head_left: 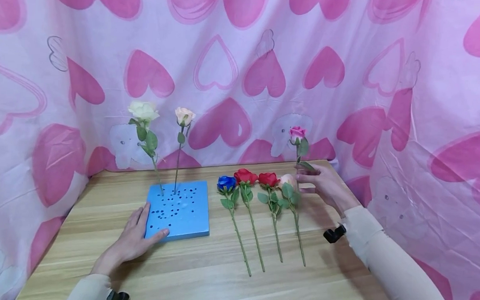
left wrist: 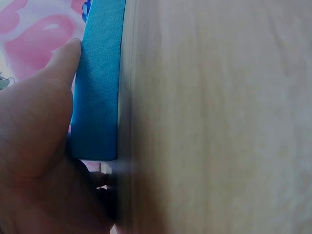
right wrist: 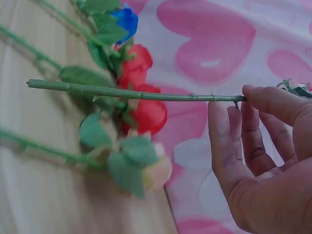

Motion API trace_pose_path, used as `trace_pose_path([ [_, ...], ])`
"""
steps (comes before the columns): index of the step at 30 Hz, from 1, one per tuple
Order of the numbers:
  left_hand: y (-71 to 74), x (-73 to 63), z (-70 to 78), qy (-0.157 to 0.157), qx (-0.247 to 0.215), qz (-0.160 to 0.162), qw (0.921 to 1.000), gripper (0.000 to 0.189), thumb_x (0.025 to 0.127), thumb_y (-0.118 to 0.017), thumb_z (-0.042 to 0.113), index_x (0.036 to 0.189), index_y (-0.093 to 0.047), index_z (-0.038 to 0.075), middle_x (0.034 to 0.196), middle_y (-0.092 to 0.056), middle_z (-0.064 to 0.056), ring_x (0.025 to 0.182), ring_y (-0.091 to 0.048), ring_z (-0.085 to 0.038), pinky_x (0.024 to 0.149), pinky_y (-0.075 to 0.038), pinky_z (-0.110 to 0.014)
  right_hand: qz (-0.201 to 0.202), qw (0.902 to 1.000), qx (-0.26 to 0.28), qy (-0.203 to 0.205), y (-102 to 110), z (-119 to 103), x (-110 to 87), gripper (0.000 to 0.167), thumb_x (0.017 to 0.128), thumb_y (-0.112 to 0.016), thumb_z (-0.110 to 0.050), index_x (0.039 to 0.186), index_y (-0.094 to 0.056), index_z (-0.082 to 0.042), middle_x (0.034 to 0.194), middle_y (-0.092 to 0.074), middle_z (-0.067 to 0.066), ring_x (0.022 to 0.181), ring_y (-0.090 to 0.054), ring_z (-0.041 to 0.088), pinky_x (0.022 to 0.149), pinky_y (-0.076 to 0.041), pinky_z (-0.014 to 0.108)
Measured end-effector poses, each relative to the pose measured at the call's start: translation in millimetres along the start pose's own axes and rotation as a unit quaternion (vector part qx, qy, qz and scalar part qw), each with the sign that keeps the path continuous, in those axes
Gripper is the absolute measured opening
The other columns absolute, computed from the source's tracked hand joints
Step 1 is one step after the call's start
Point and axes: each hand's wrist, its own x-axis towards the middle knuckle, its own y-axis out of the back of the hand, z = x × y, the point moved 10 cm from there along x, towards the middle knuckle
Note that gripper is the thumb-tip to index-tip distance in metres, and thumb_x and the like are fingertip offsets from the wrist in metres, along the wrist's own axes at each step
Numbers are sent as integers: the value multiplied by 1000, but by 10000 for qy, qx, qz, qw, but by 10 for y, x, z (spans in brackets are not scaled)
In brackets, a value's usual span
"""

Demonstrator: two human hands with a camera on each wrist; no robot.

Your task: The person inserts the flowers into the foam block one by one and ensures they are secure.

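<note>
My right hand (head_left: 322, 183) pinches the stem of a pink rose (head_left: 297, 133) between thumb and fingers, bloom up. In the right wrist view the rose's bare green stem (right wrist: 131, 94) sticks out from the fingertips, its cut end free above the tabletop. My left hand (head_left: 135, 234) rests at the near left corner of a blue block (head_left: 195, 217) full of holes, fingers straight along its left side and thumb on its top near the front edge. A white rose (head_left: 143, 111) and a pale peach rose (head_left: 184, 116) stand upright in the block's back holes.
On the wooden table (head_left: 227, 282) lie a blue rose (head_left: 226, 183), two red roses (head_left: 245, 176) and a pale pink rose (head_left: 288, 181), side by side, blooms toward the back. A pink heart-print curtain (head_left: 259, 44) hangs behind and at both sides.
</note>
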Motion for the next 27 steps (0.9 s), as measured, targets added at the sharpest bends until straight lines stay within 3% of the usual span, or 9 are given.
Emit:
trace_pose_path([
  [4,19,-13,-25,1,22,42,10000,122,104,-67,66,176,6,0,175,-3,-45,161,-4,-69,125,-12,-86,-149,9999,-54,-25,-196,-134,117,67,103,-82,-13,163,-54,-2,167,-55,12,144,-60,38,105,-63,52],
  [8,17,-23,-25,42,19,26,10000,123,104,-67,67,176,7,0,176,-2,-45,161,-2,-69,125,-12,-85,-300,9995,22,-60,-388,-245,238,77,106,-77,-12,172,-39,-4,173,-48,15,153,-52,38,105,-64,46],
  [16,14,5,-3,93,43,-18,9999,123,104,-65,69,177,7,2,177,0,-43,162,-1,-67,125,-13,-84,-247,9986,449,95,-719,-486,441,62,105,-77,-8,162,-53,-2,153,-56,21,123,-71,26,101,-66,45],
  [27,15,4,3,94,9,-1,10000,122,104,-65,70,177,6,3,178,0,-42,163,-1,-66,126,-13,-83,-252,9981,561,14,-1195,-579,610,50,104,-79,-8,153,-65,-6,144,-68,19,114,-78,29,99,-65,52],
])
